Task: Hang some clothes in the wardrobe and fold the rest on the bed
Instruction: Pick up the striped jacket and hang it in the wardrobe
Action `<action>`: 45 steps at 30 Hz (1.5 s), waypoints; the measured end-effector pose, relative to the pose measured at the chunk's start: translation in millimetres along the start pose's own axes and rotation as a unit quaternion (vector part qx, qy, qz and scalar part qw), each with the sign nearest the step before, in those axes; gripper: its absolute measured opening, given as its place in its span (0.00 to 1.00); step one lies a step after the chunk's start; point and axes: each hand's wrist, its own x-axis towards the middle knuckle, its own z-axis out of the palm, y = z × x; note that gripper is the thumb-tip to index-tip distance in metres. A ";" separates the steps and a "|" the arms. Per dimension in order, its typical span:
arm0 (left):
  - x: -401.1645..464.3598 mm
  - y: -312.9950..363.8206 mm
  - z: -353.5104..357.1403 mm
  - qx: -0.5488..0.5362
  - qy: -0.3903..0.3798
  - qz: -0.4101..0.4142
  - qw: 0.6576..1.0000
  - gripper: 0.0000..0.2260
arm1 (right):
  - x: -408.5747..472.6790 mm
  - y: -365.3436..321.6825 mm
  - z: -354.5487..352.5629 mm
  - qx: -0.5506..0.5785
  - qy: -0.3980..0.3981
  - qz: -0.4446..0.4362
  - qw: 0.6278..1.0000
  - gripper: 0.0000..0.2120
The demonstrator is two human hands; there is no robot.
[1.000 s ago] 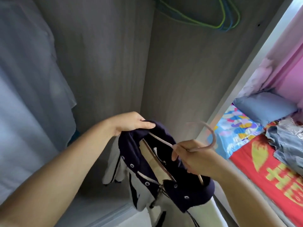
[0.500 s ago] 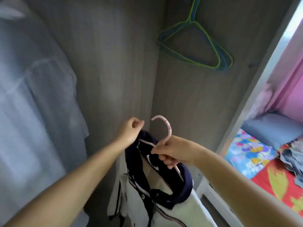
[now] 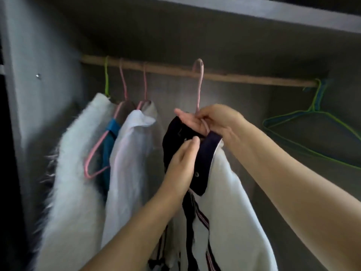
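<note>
View from a head camera looking into a grey wardrobe [image 3: 58, 55]. A wooden rail [image 3: 244, 78] runs across the upper half. At centre, a pink hanger [image 3: 199, 85] has its hook over the rail and carries a white jacket [image 3: 234, 202] with a dark navy collar. The right hand [image 3: 211, 120], reaching in from 4 o'clock, curls its fingers around the hanger's neck just above the collar. The left hand [image 3: 181, 165], coming up from 7 o'clock, pinches the navy collar edge between thumb and fingertips. Toward 9 o'clock hang three garments side by side: a fluffy white coat [image 3: 78, 182], a blue garment [image 3: 109, 153] on a pink hanger, and a white shirt [image 3: 129, 163]. At 3 o'clock, bare green and blue hangers [image 3: 316, 122] hang at the rail's end.
</note>
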 end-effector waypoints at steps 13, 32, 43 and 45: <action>91.2 -10.1 -75.2 0.198 0.121 -0.032 0.972 0.14 | 148.7 -1.1 29.8 -0.067 0.068 -0.085 0.992 0.17; 53.2 20.9 -155.1 0.264 0.205 -0.028 0.942 0.13 | 194.9 51.6 95.6 -0.263 0.029 -0.084 0.961 0.14; 66.3 84.7 -75.9 0.404 0.156 0.127 0.892 0.09 | 98.4 26.6 -14.1 -0.501 0.142 -0.173 0.836 0.24; 69.8 71.7 -46.3 0.404 0.107 0.114 0.901 0.08 | 68.7 23.9 -41.6 -0.600 0.176 -0.202 0.754 0.24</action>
